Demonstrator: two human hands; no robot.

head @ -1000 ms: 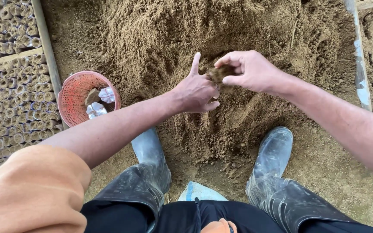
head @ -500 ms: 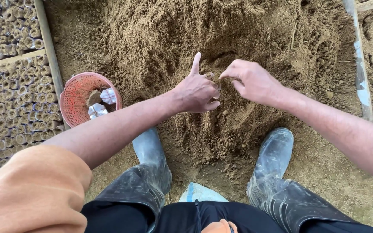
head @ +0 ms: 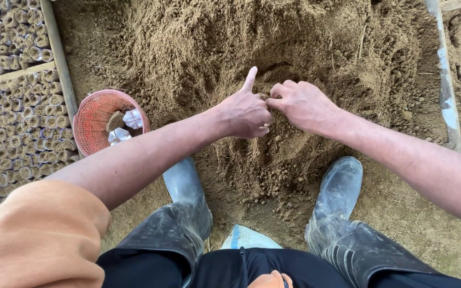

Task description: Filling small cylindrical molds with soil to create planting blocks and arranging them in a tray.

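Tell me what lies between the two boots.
In the head view, loose soil spilling from the mound fills the gap between the left boot and right boot; nearer the body, a blue-and-white object shows, unclear what.

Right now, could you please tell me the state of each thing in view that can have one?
left hand: fist closed in the soil, index finger raised.
right hand: fingers pinched at the left hand.
soil heap: loose, hollowed at the hands.
basket: upright, holding white pieces.
small pots: packed in rows, filled.
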